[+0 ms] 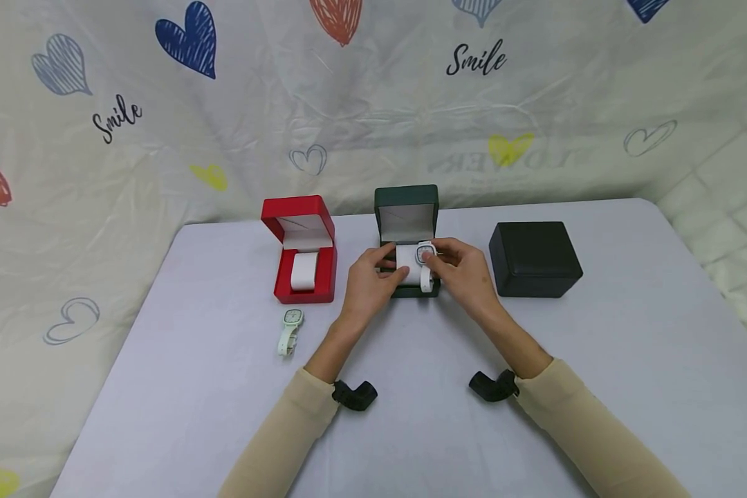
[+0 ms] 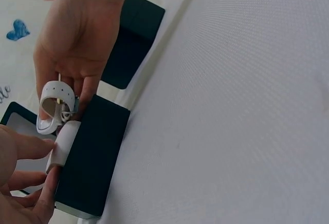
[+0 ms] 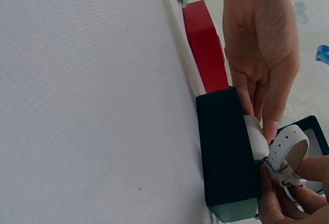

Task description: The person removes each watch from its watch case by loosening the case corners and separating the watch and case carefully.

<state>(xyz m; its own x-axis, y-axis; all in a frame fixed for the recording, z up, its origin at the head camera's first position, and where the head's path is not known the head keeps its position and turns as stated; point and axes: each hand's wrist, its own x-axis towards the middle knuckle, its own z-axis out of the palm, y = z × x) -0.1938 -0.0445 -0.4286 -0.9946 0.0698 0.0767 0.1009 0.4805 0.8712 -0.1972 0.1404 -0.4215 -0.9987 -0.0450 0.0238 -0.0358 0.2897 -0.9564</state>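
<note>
My right hand (image 1: 467, 271) holds a white wristwatch (image 1: 425, 254) by its case, just above the right part of a white cushion (image 1: 407, 261). The watch's strap forms a loop, seen in the left wrist view with the buckle (image 2: 76, 104) beside the cushion. The cushion sits in an opened dark green watch box (image 1: 406, 207), its lid raised at the back. My left hand (image 1: 371, 277) pinches the cushion's left end between thumb and fingers (image 2: 36, 147). The hands partly hide the box's inside.
Left of the green box stands an opened red watch box (image 1: 305, 297) with its own white cushion (image 1: 303, 271). A second pale watch (image 1: 290, 332) lies in front of it. A closed black box (image 1: 535, 259) stands at the right on the white-covered table (image 1: 629, 360).
</note>
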